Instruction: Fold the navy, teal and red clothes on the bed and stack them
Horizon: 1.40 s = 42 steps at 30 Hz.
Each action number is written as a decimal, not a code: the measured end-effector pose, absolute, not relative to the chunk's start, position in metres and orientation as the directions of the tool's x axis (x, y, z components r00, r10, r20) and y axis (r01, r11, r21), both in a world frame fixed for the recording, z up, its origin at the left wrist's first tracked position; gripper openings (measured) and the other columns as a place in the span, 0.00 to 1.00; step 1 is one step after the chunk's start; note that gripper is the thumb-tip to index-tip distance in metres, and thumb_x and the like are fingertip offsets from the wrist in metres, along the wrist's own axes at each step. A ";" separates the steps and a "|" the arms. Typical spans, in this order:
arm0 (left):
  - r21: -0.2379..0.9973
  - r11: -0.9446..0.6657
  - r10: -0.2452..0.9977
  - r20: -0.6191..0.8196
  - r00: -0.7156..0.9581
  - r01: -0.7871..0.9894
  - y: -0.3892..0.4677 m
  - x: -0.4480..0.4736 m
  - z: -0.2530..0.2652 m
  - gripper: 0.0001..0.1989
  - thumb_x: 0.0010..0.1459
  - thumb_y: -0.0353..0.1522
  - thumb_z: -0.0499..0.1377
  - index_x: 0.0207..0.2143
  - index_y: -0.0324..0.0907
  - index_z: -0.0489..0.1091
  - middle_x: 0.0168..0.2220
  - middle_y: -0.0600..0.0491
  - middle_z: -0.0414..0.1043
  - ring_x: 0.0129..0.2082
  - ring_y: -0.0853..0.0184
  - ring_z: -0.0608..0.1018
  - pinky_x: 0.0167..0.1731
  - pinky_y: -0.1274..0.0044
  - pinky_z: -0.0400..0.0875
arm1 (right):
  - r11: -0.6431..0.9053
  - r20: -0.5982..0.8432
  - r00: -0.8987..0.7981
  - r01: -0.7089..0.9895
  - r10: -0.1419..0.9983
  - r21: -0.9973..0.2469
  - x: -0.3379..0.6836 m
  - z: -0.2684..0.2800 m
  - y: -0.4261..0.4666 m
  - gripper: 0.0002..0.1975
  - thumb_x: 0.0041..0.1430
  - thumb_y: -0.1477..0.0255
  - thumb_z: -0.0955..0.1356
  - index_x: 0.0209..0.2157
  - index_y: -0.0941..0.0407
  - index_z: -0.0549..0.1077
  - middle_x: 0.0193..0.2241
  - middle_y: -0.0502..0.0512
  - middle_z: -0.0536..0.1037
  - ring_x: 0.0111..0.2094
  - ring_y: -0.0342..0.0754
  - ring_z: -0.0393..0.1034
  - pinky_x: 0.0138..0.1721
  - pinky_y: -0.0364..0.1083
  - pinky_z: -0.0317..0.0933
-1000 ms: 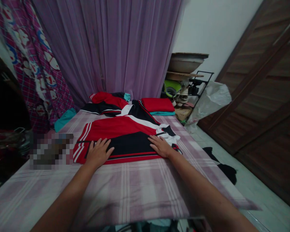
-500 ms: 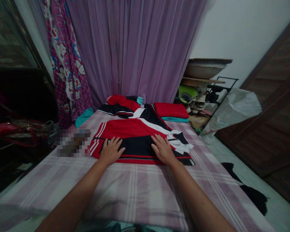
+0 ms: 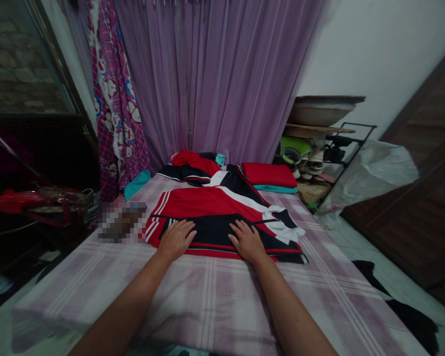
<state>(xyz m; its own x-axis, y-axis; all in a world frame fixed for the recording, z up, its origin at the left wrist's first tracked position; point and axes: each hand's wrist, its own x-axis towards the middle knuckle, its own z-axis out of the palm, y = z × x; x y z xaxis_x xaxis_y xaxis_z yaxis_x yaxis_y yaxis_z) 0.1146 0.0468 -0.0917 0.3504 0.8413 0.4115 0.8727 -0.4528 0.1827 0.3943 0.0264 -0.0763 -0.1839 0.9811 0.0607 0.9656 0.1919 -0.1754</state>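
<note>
A red, black and white jacket [image 3: 203, 200] lies on its side across the table, its near sleeve folded over the body and its white collar to the right. My left hand [image 3: 177, 240] rests flat on the black part near the striped cuff, fingers stretched out. Flat on the same black cloth, farther right, lies my right hand [image 3: 247, 241] with its fingers spread. Neither hand grips the fabric. Behind the jacket is another red and black garment [image 3: 193, 165], loosely spread. To its right sits a folded red cloth stack [image 3: 269, 175] with a teal layer beneath.
A plaid cloth [image 3: 207, 291] covers the table. Purple curtains [image 3: 215, 74] hang behind it. On the right stand a rack with shoes [image 3: 313, 160] and a white plastic bag [image 3: 378, 168]. A red bicycle-like frame [image 3: 25, 202] is at the left. A blurred patch hides something beside the jacket.
The view has shifted slightly, so the scene sits lower and more to the right. My hands have moved a little closer together on the jacket, still lying flat.
</note>
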 end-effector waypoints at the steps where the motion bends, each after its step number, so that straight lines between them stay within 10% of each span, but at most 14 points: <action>1: 0.181 -0.452 0.848 0.390 0.358 0.874 0.047 0.114 -0.090 0.24 0.67 0.45 0.46 0.54 0.46 0.72 0.56 0.49 0.74 0.59 0.60 0.72 0.61 0.63 0.61 | 0.178 0.052 -0.172 0.968 0.984 -0.176 0.395 -0.076 0.027 0.27 0.69 0.58 0.56 0.65 0.51 0.61 0.68 0.57 0.57 0.68 0.54 0.47 0.65 0.61 0.42; 12: 0.144 -0.454 0.891 0.059 0.450 0.879 0.069 0.109 -0.068 0.29 0.67 0.47 0.41 0.64 0.48 0.60 0.68 0.50 0.56 0.68 0.60 0.56 0.66 0.61 0.47 | 0.141 0.091 -0.128 0.978 0.988 -0.153 0.401 -0.080 0.026 0.28 0.69 0.59 0.56 0.66 0.53 0.60 0.67 0.60 0.57 0.68 0.56 0.49 0.64 0.63 0.46; 24: 0.084 -0.282 0.937 0.240 0.255 0.956 0.040 0.152 -0.056 0.26 0.68 0.42 0.42 0.60 0.43 0.66 0.61 0.47 0.69 0.62 0.56 0.68 0.62 0.60 0.59 | 0.217 0.190 -0.184 0.962 0.964 -0.167 0.373 -0.059 0.029 0.28 0.69 0.59 0.56 0.65 0.54 0.61 0.67 0.63 0.56 0.68 0.59 0.48 0.64 0.67 0.39; 32: 0.038 -0.288 0.943 0.184 0.277 0.957 0.033 0.157 -0.076 0.28 0.66 0.45 0.44 0.63 0.45 0.63 0.65 0.45 0.61 0.66 0.52 0.61 0.63 0.51 0.49 | 0.314 0.007 -0.319 0.928 0.948 -0.199 0.370 -0.067 0.054 0.30 0.69 0.54 0.55 0.66 0.52 0.59 0.68 0.59 0.55 0.68 0.56 0.47 0.66 0.63 0.40; 42: 0.040 -0.281 0.947 0.177 0.270 0.959 0.032 0.158 -0.073 0.28 0.66 0.46 0.44 0.63 0.46 0.63 0.66 0.47 0.61 0.67 0.53 0.60 0.64 0.52 0.48 | 0.364 0.174 -0.334 0.913 0.926 -0.183 0.470 -0.080 0.028 0.24 0.68 0.63 0.57 0.61 0.54 0.68 0.64 0.58 0.64 0.65 0.54 0.55 0.63 0.59 0.51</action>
